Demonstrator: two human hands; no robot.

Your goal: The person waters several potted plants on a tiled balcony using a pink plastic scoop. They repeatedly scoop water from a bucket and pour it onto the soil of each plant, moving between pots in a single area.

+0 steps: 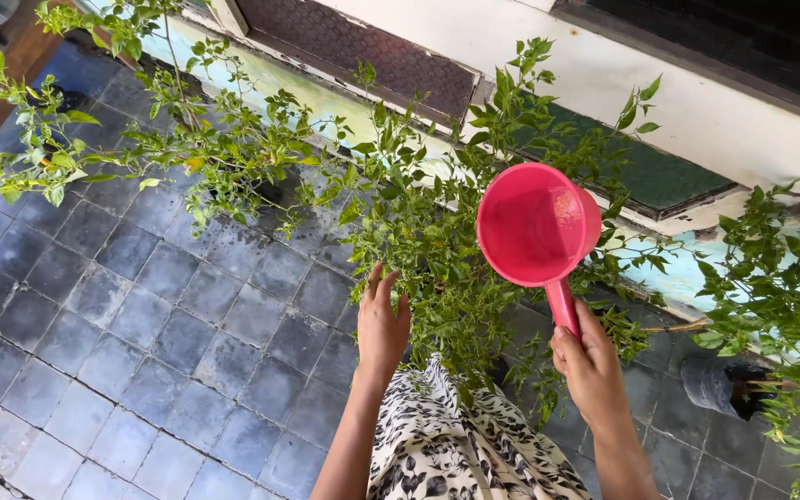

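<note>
My right hand (591,368) grips the handle of a pink plastic water dipper (537,229), held up over a leafy green plant (437,231) with its open bowl facing me. My left hand (381,324) reaches into the plant's leaves with fingers spread, touching the foliage and holding nothing. A black-and-white flower-patterned garment (451,444) shows below between my arms.
Grey tiled paving (141,333) covers the ground at left. More leafy plants stretch along a low painted wall (678,111) at the back. A dark plant pot (719,384) sits at right under another leafy plant (780,278).
</note>
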